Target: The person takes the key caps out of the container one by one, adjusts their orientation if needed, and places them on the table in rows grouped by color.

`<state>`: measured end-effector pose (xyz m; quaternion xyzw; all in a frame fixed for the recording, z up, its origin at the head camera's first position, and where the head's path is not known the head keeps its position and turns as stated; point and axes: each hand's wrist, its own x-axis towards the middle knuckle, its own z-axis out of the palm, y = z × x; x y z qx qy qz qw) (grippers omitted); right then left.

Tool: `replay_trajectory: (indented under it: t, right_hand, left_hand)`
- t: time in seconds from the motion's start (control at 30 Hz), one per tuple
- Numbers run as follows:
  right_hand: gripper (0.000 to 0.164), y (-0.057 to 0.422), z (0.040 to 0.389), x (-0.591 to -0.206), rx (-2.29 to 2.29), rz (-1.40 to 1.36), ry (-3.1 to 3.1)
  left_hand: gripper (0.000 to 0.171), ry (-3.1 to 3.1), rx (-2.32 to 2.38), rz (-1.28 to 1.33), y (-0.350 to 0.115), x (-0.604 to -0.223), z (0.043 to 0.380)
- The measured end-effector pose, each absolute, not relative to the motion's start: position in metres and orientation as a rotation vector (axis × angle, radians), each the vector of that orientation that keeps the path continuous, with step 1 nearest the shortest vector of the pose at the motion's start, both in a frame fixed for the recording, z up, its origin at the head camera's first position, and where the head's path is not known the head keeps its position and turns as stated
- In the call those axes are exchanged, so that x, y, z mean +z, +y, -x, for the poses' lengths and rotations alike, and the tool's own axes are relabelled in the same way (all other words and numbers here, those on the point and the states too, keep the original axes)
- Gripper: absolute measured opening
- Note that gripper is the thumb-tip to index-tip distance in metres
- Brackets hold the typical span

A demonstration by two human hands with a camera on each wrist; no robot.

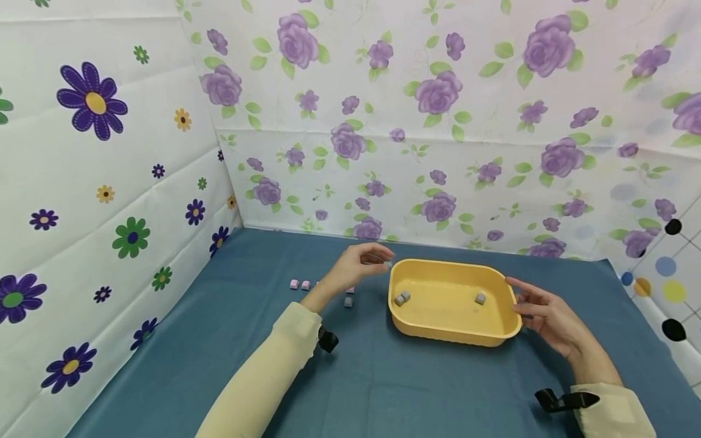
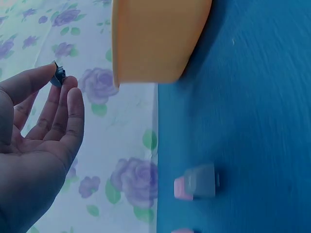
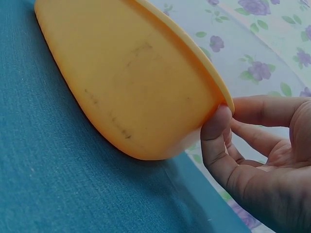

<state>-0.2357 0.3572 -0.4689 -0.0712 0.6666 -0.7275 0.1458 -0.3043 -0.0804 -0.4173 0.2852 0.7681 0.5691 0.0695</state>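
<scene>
Between thumb and fingertips my left hand (image 1: 358, 266) pinches a small grey keycap (image 2: 58, 76), held up by the left rim of a yellow plastic tub (image 1: 449, 334). My right hand (image 1: 553, 320) grips the tub's right end, with thumb and forefinger pinching the rim (image 3: 214, 73). Inside the tub, two grey keycaps (image 1: 402, 298) lie together on the left and another grey keycap (image 1: 480, 298) sits on the right. On the cloth by the left wrist are several pink keycaps (image 1: 294, 284) and a grey keycap (image 1: 348, 302), partly hidden behind the arm.
A blue cloth (image 1: 383, 389) covers the table. Behind it hangs a white sheet with purple roses (image 1: 438, 94), and a flowered sheet (image 1: 131, 237) stands along the left side. Black camera straps (image 1: 566, 401) circle both wrists.
</scene>
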Motion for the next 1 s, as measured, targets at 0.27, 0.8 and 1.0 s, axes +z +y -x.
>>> replay_trajectory:
  t: [0.27,0.8,1.0]
  right_hand:
    - [0.069,0.357,0.234,-0.466,-2.100,0.206,1.908]
    - [0.068,0.358,0.234,-0.468,-2.096,0.219,1.916]
    - [0.068,0.359,0.235,-0.469,-2.088,0.209,1.933]
  left_hand:
    - [0.032,2.356,1.704,-0.779,-0.102,-0.414,0.302]
    - [0.030,2.446,1.706,-0.715,-0.151,-0.425,0.297]
    - [0.031,2.423,1.725,-0.680,-0.166,-0.429,0.295]
